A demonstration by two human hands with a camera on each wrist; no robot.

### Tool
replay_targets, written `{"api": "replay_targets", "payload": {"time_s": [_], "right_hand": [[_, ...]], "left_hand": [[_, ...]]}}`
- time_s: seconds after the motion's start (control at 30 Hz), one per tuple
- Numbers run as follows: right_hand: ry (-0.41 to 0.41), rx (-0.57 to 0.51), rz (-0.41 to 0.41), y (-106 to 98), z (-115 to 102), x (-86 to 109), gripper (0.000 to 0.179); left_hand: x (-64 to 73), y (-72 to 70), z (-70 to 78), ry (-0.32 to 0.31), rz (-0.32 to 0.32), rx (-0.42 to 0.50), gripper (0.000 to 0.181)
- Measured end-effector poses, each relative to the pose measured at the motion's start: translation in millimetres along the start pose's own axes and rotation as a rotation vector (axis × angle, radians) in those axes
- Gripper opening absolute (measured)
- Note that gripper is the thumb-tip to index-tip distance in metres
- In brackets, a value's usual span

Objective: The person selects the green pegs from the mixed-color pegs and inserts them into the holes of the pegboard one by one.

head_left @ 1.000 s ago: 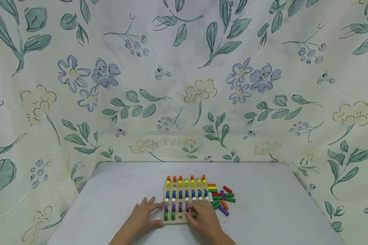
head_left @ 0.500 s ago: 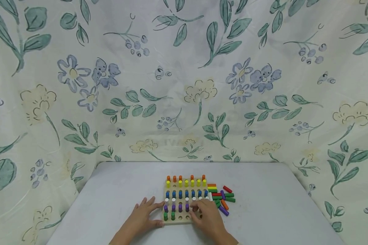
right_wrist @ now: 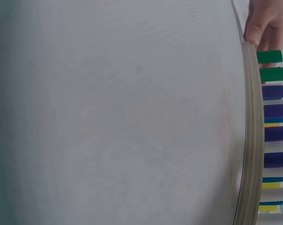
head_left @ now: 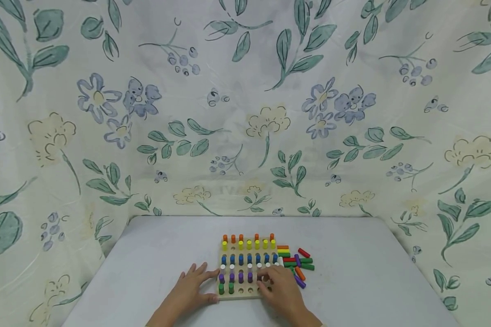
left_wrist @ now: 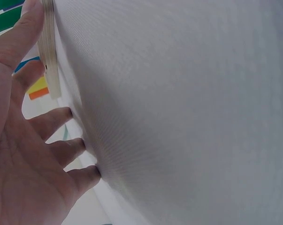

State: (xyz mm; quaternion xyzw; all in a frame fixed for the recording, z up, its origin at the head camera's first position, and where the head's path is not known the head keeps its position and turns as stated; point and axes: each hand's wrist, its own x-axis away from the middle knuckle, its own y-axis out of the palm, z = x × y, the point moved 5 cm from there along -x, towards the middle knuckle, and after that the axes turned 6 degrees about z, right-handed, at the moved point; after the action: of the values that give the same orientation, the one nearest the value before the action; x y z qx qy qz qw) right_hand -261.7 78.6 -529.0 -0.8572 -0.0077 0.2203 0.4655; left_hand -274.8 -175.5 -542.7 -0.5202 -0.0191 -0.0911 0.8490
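A wooden pegboard (head_left: 239, 297) lies on the table with rows of coloured pegs standing in it. My left hand (head_left: 190, 289) rests at its left edge, thumb and index finger touching the side, other fingers spread on the table. Over the right part of the front rows is my right hand (head_left: 281, 290), fingers bent, thumb and index tip close to the hole right of the fourth purple peg (head_left: 250, 277). I cannot tell whether a peg is between those fingertips. Two green pegs (right_wrist: 273, 74) stand at the front left corner. White pegs (head_left: 249, 267) stand behind the purple row.
Loose pegs lie right of the board, among them a red peg (head_left: 304, 252), an orange peg (head_left: 300, 273) and a purple peg (head_left: 300, 282). The white table (head_left: 155, 245) ends at a floral cloth (head_left: 245, 181) behind.
My right hand has shifted a little to the right along the purple row, away from the fourth purple peg, which now shows fully. My left hand has stayed in place.
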Motion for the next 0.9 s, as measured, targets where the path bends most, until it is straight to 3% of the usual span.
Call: {"api": "replay_targets", "payload": {"time_s": [0.9], "right_hand": [[-0.009,0.013,0.060,-11,12,3.4,0.012]], "left_hand": [[2.1,-2.6,3.0,0.006,0.002,-0.004,0.080]]}}
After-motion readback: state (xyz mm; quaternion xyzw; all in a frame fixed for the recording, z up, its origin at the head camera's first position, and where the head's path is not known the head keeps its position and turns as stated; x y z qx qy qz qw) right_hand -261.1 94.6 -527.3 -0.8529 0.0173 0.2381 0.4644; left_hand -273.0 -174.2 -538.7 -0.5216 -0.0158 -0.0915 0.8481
